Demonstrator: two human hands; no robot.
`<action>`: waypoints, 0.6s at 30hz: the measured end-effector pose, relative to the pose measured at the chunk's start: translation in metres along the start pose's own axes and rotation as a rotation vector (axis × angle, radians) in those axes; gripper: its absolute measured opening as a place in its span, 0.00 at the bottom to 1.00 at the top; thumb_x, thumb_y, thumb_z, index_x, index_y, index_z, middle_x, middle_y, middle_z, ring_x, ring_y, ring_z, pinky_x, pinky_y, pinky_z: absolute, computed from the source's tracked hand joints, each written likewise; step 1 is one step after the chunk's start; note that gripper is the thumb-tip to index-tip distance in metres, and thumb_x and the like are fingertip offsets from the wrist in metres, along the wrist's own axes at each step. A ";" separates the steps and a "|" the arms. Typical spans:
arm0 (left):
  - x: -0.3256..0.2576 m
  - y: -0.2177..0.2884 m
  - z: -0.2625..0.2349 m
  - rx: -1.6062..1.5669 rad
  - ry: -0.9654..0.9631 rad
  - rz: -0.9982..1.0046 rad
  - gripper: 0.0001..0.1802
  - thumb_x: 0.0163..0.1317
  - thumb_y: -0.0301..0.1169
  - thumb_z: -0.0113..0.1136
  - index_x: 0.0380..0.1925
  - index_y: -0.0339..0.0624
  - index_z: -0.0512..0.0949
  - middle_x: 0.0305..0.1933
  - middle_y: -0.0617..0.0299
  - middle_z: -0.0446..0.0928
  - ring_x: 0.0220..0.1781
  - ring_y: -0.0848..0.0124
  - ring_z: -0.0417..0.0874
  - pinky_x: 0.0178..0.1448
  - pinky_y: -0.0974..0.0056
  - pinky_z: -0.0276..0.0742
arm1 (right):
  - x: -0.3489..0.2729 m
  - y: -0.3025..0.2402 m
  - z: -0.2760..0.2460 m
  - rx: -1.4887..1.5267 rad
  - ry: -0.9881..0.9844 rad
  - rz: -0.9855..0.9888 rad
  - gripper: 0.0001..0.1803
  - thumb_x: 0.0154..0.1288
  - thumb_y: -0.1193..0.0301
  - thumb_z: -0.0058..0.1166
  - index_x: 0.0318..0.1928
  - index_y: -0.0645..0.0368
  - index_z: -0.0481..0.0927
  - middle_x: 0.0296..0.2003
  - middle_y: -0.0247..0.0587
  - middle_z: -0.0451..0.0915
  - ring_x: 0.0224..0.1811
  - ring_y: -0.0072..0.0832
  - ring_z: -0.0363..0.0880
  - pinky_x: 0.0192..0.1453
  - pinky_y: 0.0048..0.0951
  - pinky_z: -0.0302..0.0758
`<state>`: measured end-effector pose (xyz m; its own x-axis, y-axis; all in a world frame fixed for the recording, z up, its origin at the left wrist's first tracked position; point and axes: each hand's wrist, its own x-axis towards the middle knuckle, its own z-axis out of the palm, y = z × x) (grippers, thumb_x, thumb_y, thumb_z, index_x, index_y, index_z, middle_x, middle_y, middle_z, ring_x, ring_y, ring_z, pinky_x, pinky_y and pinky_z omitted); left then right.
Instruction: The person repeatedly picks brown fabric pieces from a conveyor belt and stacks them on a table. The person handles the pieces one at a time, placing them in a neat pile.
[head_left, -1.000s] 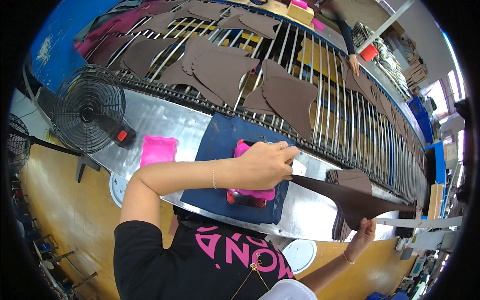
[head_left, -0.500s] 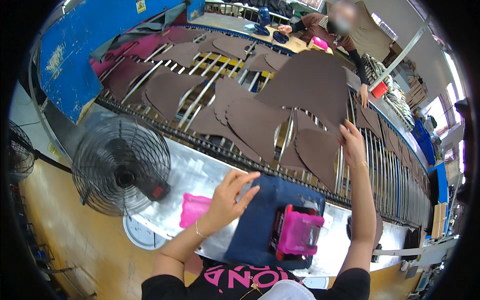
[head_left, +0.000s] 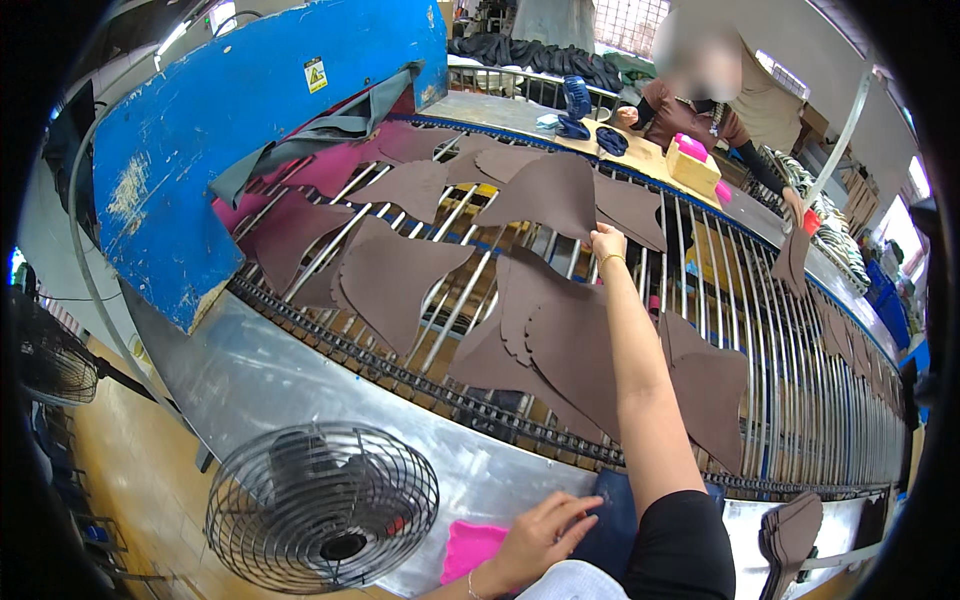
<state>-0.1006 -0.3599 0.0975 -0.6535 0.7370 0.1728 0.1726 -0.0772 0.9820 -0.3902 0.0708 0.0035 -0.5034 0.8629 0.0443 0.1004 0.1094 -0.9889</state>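
My right hand (head_left: 608, 242) reaches far over the conveyor of metal rods (head_left: 700, 235). Its fingers close on the corner of a curved brown sheet piece (head_left: 550, 195) near the far side. Under my outstretched arm lie overlapping brown pieces with notched edges (head_left: 570, 335); the arm hides part of them. My left hand (head_left: 550, 540) hovers low in front, its fingers apart and nothing in them. Beside it are a dark blue cloth (head_left: 610, 525) and a bright pink piece (head_left: 473, 548) on the metal ledge.
A black caged fan (head_left: 322, 505) stands at the front left. The scratched blue machine housing (head_left: 260, 140) covers the conveyor's left end. Across the conveyor, a co-worker (head_left: 700, 115) reaches toward brown pieces (head_left: 792, 260). A brown stack (head_left: 792, 535) sits at the right edge of the ledge.
My right hand has moved forward and left over the conveyor with the brown sheet piece. The view has shifted, and my left hand now shows lower. The co-worker's hand is now near smaller pieces.
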 end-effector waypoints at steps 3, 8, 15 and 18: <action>-0.006 -0.021 0.023 -0.058 0.047 -0.027 0.10 0.59 0.25 0.63 0.41 0.43 0.81 0.25 0.64 0.68 0.22 0.74 0.69 0.26 0.69 0.65 | 0.038 0.027 -0.014 -0.061 0.026 0.081 0.19 0.59 0.82 0.47 0.52 0.61 0.79 0.46 0.45 0.80 0.38 0.30 0.83 0.31 0.27 0.86; -0.003 -0.030 0.021 -0.025 0.016 -0.097 0.10 0.61 0.29 0.61 0.42 0.42 0.81 0.24 0.63 0.69 0.20 0.74 0.71 0.25 0.68 0.66 | 0.016 0.019 -0.008 -0.586 0.099 0.074 0.18 0.59 0.72 0.54 0.52 0.53 0.79 0.49 0.40 0.81 0.52 0.34 0.79 0.53 0.48 0.75; 0.005 -0.008 0.005 0.042 -0.021 -0.029 0.13 0.61 0.29 0.60 0.46 0.44 0.79 0.30 0.59 0.74 0.20 0.71 0.70 0.27 0.67 0.68 | -0.019 -0.034 -0.099 -0.872 -0.063 -0.107 0.20 0.54 0.62 0.60 0.48 0.51 0.81 0.49 0.42 0.81 0.53 0.38 0.78 0.57 0.43 0.70; 0.005 -0.010 0.008 0.112 0.015 0.045 0.12 0.61 0.26 0.58 0.46 0.43 0.79 0.30 0.58 0.74 0.21 0.69 0.71 0.28 0.66 0.69 | -0.039 -0.049 -0.183 -0.822 -0.302 -0.296 0.18 0.55 0.60 0.59 0.46 0.52 0.83 0.43 0.42 0.82 0.50 0.39 0.78 0.53 0.48 0.72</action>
<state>-0.0995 -0.3498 0.0881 -0.6537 0.7245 0.2185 0.2827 -0.0340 0.9586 -0.2187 0.1219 0.0766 -0.7966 0.5912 0.1260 0.4513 0.7204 -0.5267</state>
